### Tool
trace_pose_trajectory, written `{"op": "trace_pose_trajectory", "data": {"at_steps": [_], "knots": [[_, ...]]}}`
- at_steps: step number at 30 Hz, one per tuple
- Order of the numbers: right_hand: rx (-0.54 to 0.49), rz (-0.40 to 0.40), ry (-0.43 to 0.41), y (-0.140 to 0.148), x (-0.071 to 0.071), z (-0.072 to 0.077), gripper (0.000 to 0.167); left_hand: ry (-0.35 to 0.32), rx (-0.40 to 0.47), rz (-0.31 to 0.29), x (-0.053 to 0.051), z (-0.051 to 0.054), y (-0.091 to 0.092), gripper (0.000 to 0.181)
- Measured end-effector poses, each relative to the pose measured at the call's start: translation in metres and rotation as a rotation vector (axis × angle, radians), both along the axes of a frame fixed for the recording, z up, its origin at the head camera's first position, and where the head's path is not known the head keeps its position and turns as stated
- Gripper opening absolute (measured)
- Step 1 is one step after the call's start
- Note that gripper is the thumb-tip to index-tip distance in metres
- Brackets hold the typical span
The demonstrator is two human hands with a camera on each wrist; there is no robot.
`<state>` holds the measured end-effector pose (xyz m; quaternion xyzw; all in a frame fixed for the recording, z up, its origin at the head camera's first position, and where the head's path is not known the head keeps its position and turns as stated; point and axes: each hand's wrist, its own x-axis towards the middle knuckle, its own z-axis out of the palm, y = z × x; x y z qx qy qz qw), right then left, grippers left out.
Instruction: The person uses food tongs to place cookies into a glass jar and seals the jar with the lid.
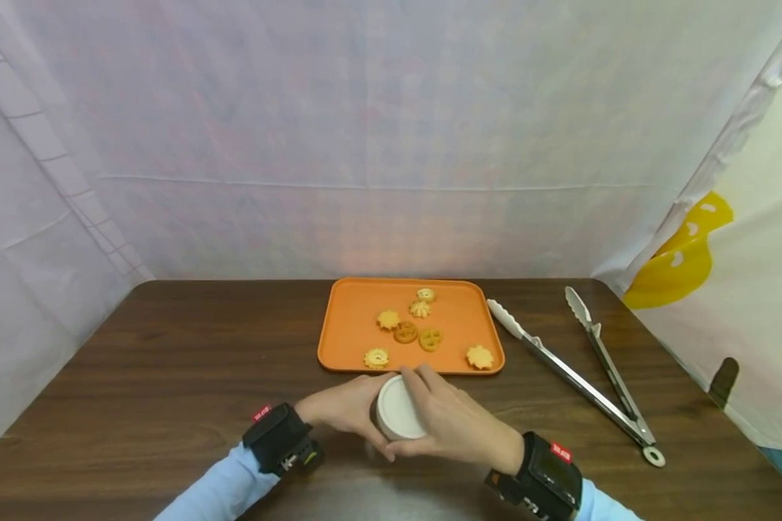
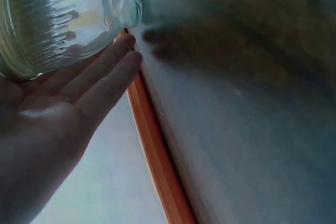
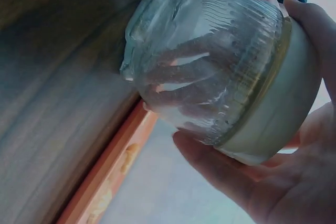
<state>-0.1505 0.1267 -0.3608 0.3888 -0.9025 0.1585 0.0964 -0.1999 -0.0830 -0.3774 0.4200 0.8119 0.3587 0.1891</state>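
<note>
A clear ribbed glass jar (image 3: 210, 66) with a white lid (image 1: 399, 409) is between my two hands, just in front of the orange tray. My left hand (image 1: 350, 407) holds the jar's side, its fingers showing through the glass in the right wrist view. From the right, my right hand (image 1: 459, 427) grips the lid around its rim, thumb toward me and fingers on the far side. No contents show through the glass. Whether the jar's base touches the table cannot be told.
Beyond the hands, an orange tray (image 1: 352, 304) lies on the brown wooden table (image 1: 169, 376), bearing several cookies, such as a flower-shaped one (image 1: 479, 357). Long metal tongs (image 1: 580, 380) lie spread on the right. A pale curtain (image 1: 365, 145) hangs behind the table.
</note>
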Motion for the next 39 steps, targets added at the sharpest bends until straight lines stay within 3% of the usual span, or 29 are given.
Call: {"op": "trace_pose_trajectory", "data": {"at_steps": [5,14,23,28,33,39], "knots": [[-0.008,0.023,0.026,0.002,-0.005,0.000,0.084,0.030,0.001,0.036,0.001,0.000,0.001,0.092],[-0.034,0.046,-0.092,0.007,-0.020,0.006,0.090,0.071,0.045,0.105,0.000,-0.001,0.003,0.093],[-0.056,0.049,-0.220,0.007,-0.028,0.009,0.089,0.047,0.058,0.174,0.001,-0.002,0.005,0.096],[-0.066,0.075,-0.219,0.008,-0.027,0.007,0.088,0.029,0.073,0.175,0.000,-0.003,0.006,0.098],[-0.049,0.002,-0.050,0.001,-0.019,0.000,0.084,0.044,0.073,0.179,0.000,-0.004,0.007,0.094],[0.039,-0.139,0.290,-0.009,-0.008,-0.007,0.091,0.091,0.076,0.190,0.003,-0.002,0.011,0.089]]}}
